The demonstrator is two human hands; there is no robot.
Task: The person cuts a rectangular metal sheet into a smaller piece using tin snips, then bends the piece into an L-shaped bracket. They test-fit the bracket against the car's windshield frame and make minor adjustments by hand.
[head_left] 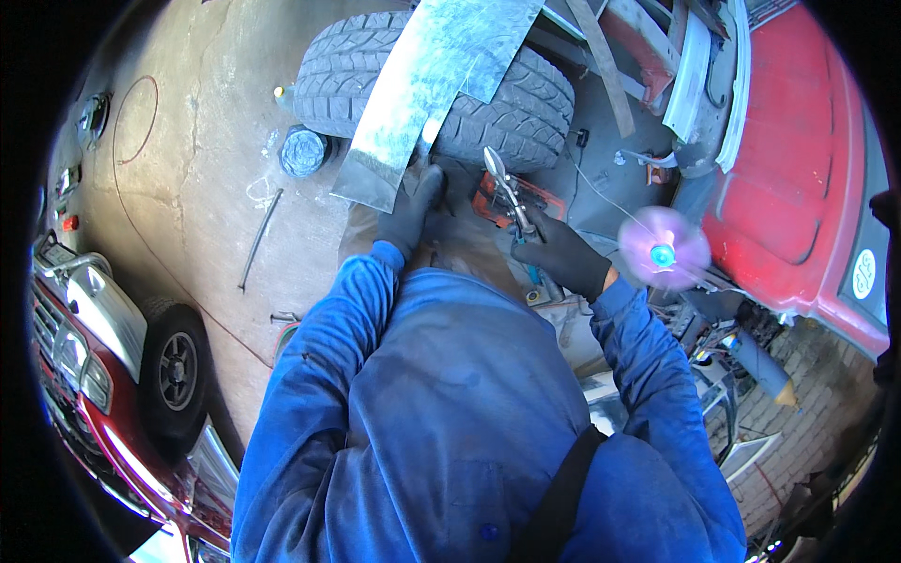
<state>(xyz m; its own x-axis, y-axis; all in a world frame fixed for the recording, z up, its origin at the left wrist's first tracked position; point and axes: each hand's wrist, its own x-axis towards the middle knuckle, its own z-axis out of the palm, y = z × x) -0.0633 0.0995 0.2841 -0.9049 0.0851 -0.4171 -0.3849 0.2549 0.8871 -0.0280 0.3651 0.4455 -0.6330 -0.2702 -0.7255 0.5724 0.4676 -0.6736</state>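
A bent strip of bare sheet metal [439,75] lies slanting over a large tyre [511,117], its narrow lower end reaching toward my body. My left hand [411,211], in a dark glove, grips this sheet by its right edge near the lower end. The fingertips are partly hidden. In my gloved right hand [568,258] is a pair of tin snips [507,188], closed around the handles. The blades point up and away from me, apart from the sheet. Beyond the snips, an orange-red tool case [488,202] sits on the floor by the tyre.
A round blue-topped can [305,152] stands left of the tyre. On the right, a small fan [663,254] with blurred purple blades is close to my right forearm, before a red vehicle panel [779,159]. A red vehicle [122,422] and a thin hose [155,253] are at left.
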